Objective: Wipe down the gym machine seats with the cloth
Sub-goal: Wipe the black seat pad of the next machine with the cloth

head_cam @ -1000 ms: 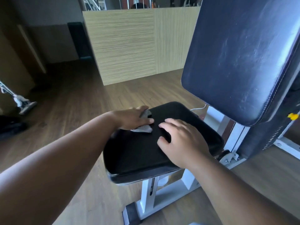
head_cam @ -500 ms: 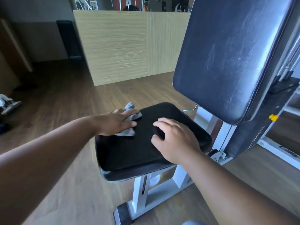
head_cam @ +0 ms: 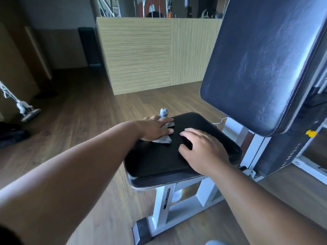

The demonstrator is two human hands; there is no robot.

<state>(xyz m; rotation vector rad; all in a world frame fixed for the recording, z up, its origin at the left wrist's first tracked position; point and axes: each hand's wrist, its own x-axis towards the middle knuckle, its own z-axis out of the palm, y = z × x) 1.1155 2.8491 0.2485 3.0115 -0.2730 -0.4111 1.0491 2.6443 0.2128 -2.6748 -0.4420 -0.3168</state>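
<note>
A black padded seat sits on a white metal frame, with a tall dark backrest rising at its right. A crumpled grey cloth lies at the seat's far left edge. My left hand presses flat on the cloth with straight fingers; one cloth end sticks up past the fingers. My right hand rests on the seat's middle, fingers spread and slightly bent, holding nothing.
Wooden floor lies all around. A pale striped partition stands behind the seat. A mop head lies on the floor at far left, with dark items beside it. A yellow knob sits on the machine frame.
My left hand has slid the cloth from the seat's middle toward its far left edge. My right hand stays in place on the seat.
</note>
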